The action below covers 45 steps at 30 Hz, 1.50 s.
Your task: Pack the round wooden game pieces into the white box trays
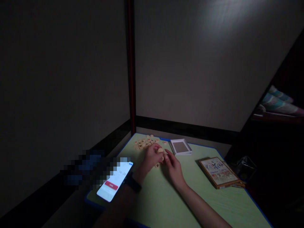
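A heap of small pale game tiles (146, 142) with dark and red marks lies at the far corner of a pale green table (166, 196). My left hand (150, 156) rests by the near edge of the heap, fingers curled round a pale tile (161, 150). My right hand (173, 166) meets it from the right, fingers pinched against the same tile. A dark band sits on my left wrist. The room is dim and small details are hard to read.
A lit phone (115, 181) lies at the table's left edge. A shallow white box tray (180, 147) sits beyond my hands. A printed box lid (218, 171) lies at the right. Walls and a dark red post (130, 66) close off the corner.
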Motion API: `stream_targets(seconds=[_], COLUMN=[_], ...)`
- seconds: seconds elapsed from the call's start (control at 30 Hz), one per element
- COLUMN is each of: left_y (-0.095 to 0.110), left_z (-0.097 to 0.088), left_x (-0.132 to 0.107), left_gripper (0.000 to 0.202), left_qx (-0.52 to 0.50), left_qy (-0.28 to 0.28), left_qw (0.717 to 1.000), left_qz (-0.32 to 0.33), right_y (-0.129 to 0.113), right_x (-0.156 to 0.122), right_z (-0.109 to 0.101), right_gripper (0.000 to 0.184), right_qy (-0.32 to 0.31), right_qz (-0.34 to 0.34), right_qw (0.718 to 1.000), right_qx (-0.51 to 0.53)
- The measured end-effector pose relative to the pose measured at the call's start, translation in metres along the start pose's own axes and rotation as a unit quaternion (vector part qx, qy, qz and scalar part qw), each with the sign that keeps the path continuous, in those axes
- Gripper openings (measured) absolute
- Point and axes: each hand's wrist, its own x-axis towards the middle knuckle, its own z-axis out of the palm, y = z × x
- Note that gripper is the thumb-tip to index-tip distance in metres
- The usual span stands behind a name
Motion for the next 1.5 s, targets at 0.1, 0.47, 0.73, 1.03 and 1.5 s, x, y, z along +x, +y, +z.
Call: stream_targets(seconds=[0.1, 0.47, 0.73, 1.03, 1.5], left_y=[-0.001, 0.000, 0.003, -0.003, -0.010], left_z=[0.020, 0.008, 0.003, -0.019, -0.019], left_x=[-0.005, -0.022, -0.020, -0.005, -0.001], left_gripper=[0.023, 0.050, 0.039, 0.024, 0.018], left_qx=[-0.133, -0.338, -0.319, -0.418, -0.449], left_qy=[0.057, -0.078, -0.073, 0.066, 0.063], left_qw=[0.988, 0.936, 0.942, 0.901, 0.885], left_qz=[-0.049, -0.051, -0.074, -0.095, -0.106], right_y=[0.002, -0.001, 0.002, 0.000, -0.002], right_x=[0.007, 0.009, 0.019, 0.034, 0.030], right_z=[-0.002, -0.007, -0.014, -0.060, -0.049], right_gripper=[0.054, 0.048, 0.044, 0.018, 0.025], right_qy=[0.007, 0.000, 0.032, -0.144, -0.186], right_qz=[0.023, 0.122, 0.015, -0.106, -0.043], right_qw=[0.998, 0.965, 0.998, 0.886, 0.911], right_qx=[0.055, 0.233, 0.057, -0.428, -0.365])
